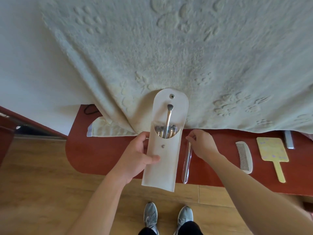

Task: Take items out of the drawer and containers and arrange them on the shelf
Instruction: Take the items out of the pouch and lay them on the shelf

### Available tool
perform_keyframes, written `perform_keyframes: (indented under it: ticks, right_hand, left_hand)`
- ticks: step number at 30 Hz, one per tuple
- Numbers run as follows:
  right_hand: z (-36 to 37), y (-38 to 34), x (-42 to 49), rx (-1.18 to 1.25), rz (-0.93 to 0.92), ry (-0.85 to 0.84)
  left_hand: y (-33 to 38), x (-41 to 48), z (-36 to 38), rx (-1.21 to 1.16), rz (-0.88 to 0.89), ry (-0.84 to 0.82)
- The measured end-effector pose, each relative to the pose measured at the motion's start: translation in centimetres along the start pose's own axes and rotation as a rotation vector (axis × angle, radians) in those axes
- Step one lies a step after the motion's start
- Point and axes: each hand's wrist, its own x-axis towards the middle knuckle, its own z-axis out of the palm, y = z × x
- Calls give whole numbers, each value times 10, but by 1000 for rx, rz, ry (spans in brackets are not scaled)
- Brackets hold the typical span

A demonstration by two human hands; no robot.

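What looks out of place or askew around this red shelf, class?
The cream bedspread spills onto the red shelf, bunching into folds beside the white pouch. Inside the pouch, one brush pokes far above the others. The comb and hand mirror lie tidy.

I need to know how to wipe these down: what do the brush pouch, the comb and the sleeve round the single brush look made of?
Brush pouch: probably matte off-white faux leather or coated fabric, stiff and smooth, with metal snaps. Comb: likely white plastic, slightly glossy. Sleeve: clear thin plastic film, glinting.
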Motion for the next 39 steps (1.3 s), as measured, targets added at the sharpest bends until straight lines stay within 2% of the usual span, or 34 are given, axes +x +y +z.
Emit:
perform_keyframes:
  ticks: [9,20,33,39]
  right_hand:
    - [30,21,11,-119,-183,61]
    - [32,24,14,-126,-187,90]
    - [-32,-9,-28,6,-219,233]
    - [-69,-44,-66,51,-324,365]
  left_hand:
    - [-14,8,3,-55,-13,27]
    - [-20,7,6,-33,-39,27]
    - [-4,-13,10,-9,-30,48]
    - [4,-24,16,-8,-30,70]
